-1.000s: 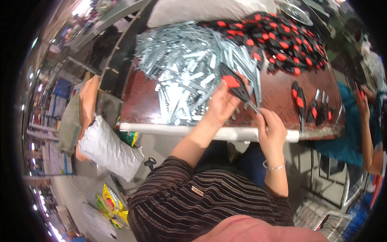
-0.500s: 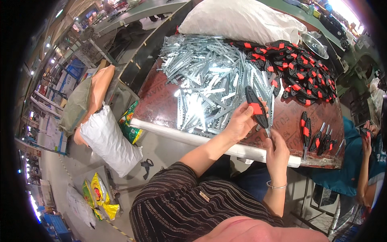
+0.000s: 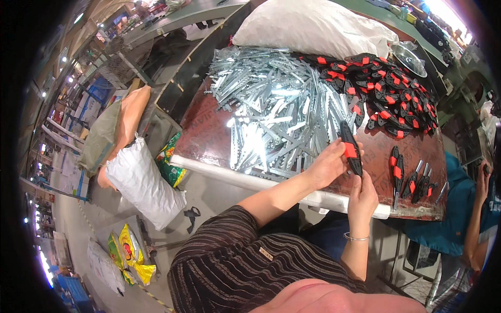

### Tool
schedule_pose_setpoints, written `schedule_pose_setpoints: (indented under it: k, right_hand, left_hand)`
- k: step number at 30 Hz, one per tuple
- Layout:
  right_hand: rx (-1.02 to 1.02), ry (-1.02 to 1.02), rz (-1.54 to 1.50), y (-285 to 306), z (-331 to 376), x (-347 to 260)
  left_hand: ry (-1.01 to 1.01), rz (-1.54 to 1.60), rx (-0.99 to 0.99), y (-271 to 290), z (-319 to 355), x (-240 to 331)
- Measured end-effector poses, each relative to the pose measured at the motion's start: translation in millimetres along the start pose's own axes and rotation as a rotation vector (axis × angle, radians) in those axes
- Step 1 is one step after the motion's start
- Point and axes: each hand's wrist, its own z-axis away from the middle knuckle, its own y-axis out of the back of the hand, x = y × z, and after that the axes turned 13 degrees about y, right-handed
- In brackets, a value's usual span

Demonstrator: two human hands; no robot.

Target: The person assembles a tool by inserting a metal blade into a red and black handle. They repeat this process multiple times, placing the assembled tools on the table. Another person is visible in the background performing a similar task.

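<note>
Both hands meet over the near edge of the counter [image 3: 209, 125], and between them stands a black clamp part with a red button [image 3: 350, 148]. The left hand [image 3: 326, 167] is closed around its middle, thumb close to the red patch, while the right hand [image 3: 361, 198] pinches its lower end from below. A second ago the part lay lower and more tilted between the hands; half a second ago it was already being raised. Now it stands nearly upright, its top rising over the edge of the heap of silver metal strips [image 3: 276, 112]. The grip has tightened and the right hand has slid under the part, which suggests the person is squaring it up rather than picking it up or setting it down.

The strips cover most of the counter's middle. Beyond them, toward the far right, lies a pile of black and red parts [image 3: 389, 86] of the same kind. A short row of finished-looking pieces [image 3: 412, 180] sits near the right corner, well apart from the hands. A white sack [image 3: 313, 26] rests at the far edge, and another white bag [image 3: 138, 180] stands on the floor to the left. At the right rim, another person's arm [image 3: 477, 208] shows beside a teal garment.
</note>
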Motion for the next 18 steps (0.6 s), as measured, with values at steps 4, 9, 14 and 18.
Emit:
schedule_pose_setpoints:
  k: [4,9,14,18]
  right_hand:
    - [0.097,-0.066,0.087,3.4,-0.6,29.4]
    - [0.124,-0.041,0.507,21.8,1.2,83.5]
    - [0.005,0.043,0.366,5.0,-28.3,59.6]
    - [-0.24,0.045,0.306,-37.3,-39.4,51.2]
  left_hand:
    - [0.068,-0.238,0.148,1.9,-24.3,3.9]
    - [-0.173,-0.363,0.279,18.1,-44.9,0.0]
    - [-0.37,-0.427,0.446,26.7,-35.7,9.3]
    - [-0.353,-0.448,0.523,33.2,-36.6,11.5]
